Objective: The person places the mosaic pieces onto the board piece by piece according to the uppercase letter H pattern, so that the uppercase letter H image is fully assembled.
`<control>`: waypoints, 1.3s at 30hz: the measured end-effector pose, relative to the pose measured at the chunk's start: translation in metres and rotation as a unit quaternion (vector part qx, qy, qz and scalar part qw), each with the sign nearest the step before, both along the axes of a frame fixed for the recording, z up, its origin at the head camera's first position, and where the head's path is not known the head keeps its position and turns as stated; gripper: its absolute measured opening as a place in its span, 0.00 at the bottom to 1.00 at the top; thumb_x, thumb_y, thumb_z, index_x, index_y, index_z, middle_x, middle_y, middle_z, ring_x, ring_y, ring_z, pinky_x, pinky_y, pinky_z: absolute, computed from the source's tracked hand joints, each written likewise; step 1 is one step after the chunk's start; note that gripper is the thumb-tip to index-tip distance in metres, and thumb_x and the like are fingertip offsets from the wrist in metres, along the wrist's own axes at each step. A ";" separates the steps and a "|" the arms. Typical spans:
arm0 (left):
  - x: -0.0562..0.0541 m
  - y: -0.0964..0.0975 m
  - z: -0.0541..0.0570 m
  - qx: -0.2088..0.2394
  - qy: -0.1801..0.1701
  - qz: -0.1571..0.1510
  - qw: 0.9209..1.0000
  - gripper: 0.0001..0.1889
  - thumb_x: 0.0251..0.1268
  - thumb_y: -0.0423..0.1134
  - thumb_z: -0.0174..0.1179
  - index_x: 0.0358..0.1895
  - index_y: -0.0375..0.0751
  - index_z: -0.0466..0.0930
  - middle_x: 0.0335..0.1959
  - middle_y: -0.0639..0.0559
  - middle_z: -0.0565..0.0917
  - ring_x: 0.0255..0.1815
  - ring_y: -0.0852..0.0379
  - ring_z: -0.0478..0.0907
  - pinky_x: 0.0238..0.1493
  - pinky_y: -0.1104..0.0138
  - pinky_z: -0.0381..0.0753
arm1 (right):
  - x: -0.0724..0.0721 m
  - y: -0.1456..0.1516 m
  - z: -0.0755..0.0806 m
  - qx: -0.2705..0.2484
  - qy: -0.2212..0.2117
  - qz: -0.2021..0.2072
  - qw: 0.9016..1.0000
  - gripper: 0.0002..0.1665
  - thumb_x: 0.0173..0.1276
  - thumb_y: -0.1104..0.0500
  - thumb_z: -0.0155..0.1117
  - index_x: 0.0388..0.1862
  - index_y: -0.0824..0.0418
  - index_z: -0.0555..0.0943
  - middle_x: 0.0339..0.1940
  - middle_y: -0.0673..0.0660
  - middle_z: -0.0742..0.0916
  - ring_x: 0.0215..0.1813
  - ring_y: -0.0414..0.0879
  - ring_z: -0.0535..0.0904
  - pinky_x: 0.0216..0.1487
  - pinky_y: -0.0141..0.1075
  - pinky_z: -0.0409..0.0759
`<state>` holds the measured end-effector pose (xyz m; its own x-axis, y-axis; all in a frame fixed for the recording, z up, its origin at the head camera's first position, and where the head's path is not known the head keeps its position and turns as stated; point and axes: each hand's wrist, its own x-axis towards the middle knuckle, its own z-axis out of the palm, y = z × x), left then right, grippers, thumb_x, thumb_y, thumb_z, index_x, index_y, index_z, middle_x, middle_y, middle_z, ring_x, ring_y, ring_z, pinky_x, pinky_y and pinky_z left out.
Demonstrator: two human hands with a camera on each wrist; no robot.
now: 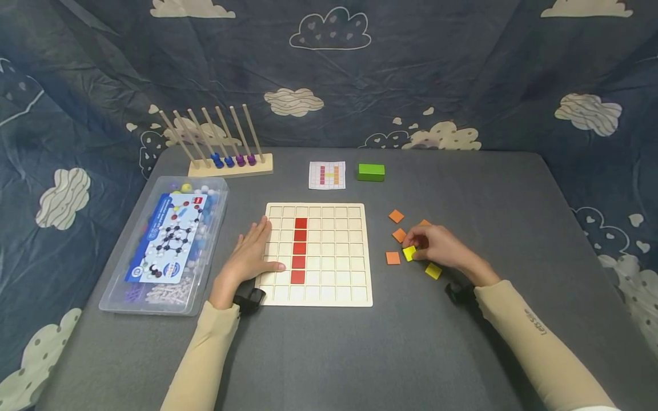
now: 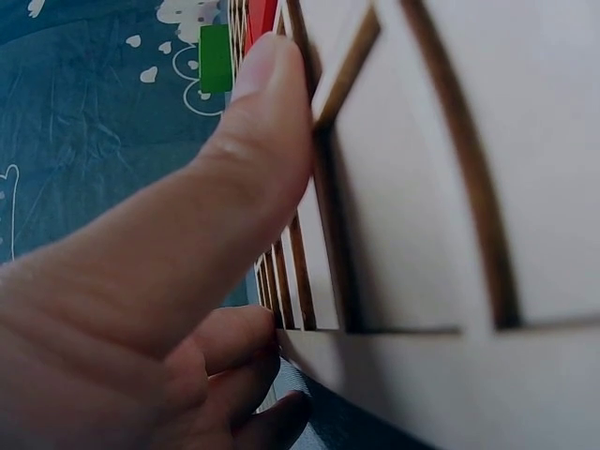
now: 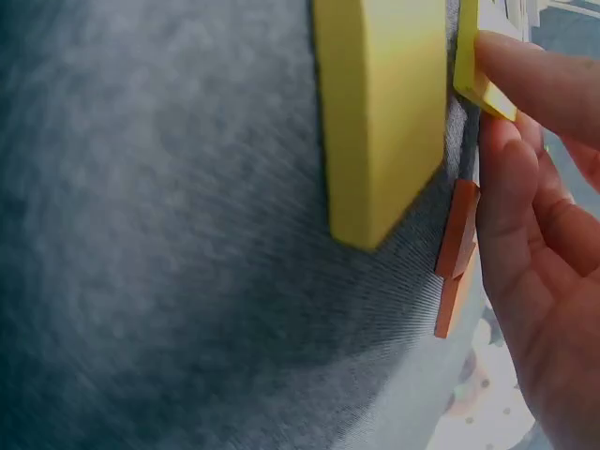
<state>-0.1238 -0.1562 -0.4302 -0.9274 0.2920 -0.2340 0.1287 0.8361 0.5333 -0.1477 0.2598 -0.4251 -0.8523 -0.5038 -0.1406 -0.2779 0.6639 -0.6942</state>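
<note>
Sleeves [image 1: 197, 357], hands [image 1: 248, 256] on board [image 1: 335, 264] and yellow tile [image 1: 409, 253]

One table [image 1: 329, 354], seen once from above and twice from close at the wrists.
The head view looks forward and down, far enough back to hold the left hand [image 1: 248, 254], the right hand [image 1: 442, 246], the whole grid board [image 1: 334, 260] and the printed cloth [image 1: 411, 74] behind. The left wrist view skims the board from very near, turned sideways, past the thumb; the right wrist view, also sideways, looks low across the table past a yellow tile [image 3: 384, 112]. Head and left wrist share the board and green block [image 1: 370, 172]; head and right wrist share yellow and orange tiles [image 1: 393, 258].
</note>
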 end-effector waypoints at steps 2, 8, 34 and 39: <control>0.000 0.000 0.000 0.000 -0.001 0.000 1.000 0.57 0.50 0.47 0.73 0.74 0.26 0.42 0.76 0.35 0.40 0.75 0.36 0.36 0.69 0.41 0.36 | -0.001 0.000 0.000 0.001 -0.004 0.004 1.000 0.15 0.51 0.77 0.68 0.33 0.61 0.82 0.30 0.51 0.81 0.34 0.46 0.73 0.34 0.36 0.74; 0.000 0.000 0.000 0.001 -0.002 0.000 1.000 0.58 0.50 0.47 0.73 0.74 0.26 0.41 0.76 0.35 0.40 0.75 0.36 0.35 0.69 0.40 0.36 | -0.008 0.004 0.005 -0.057 -0.080 0.015 0.995 0.07 0.57 0.74 0.65 0.35 0.67 0.81 0.28 0.56 0.81 0.30 0.46 0.75 0.32 0.34 0.75; 0.000 0.000 0.000 -0.004 -0.004 -0.003 1.000 0.57 0.51 0.47 0.72 0.74 0.26 0.42 0.76 0.35 0.40 0.75 0.36 0.36 0.69 0.41 0.36 | -0.039 -0.163 0.007 -0.109 -0.115 0.077 0.984 0.07 0.55 0.74 0.61 0.32 0.66 0.81 0.24 0.54 0.81 0.27 0.45 0.74 0.30 0.33 0.73; 0.000 0.000 0.001 -0.008 -0.010 0.001 1.000 0.57 0.52 0.48 0.72 0.74 0.26 0.41 0.76 0.36 0.39 0.75 0.36 0.35 0.69 0.41 0.35 | -0.037 -0.182 0.008 -0.057 -0.061 0.085 0.993 0.08 0.53 0.74 0.60 0.30 0.65 0.82 0.23 0.52 0.81 0.28 0.42 0.74 0.33 0.31 0.72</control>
